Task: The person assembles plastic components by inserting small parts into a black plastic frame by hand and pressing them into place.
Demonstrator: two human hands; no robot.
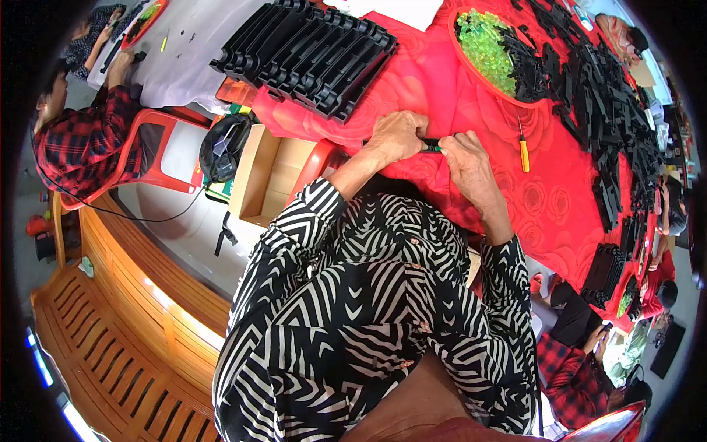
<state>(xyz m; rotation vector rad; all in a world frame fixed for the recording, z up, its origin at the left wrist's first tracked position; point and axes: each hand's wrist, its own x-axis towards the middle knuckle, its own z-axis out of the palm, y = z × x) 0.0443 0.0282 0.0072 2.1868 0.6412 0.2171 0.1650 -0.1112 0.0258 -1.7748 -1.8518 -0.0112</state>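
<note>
At the near edge of the red-clothed table [541,236], my left hand [398,135] is closed around a black plastic part [430,141], most of it hidden by the fingers. Bent fingers of my right hand [467,163] pinch the same part's right end, where a small green bit [436,149] shows. A screwdriver [523,151] with a yellow handle lies to the right of my hands. Beyond my left hand stands a stack of long black plastic frames [309,55], set side by side.
A red-rimmed tray [541,101] holds translucent green pieces [486,51] and black parts. Heaped black strips [589,96] cover the table's right side. An open cardboard box [269,173], a red chair [155,158] and a wooden bench [140,309] stand at left. Several people work nearby.
</note>
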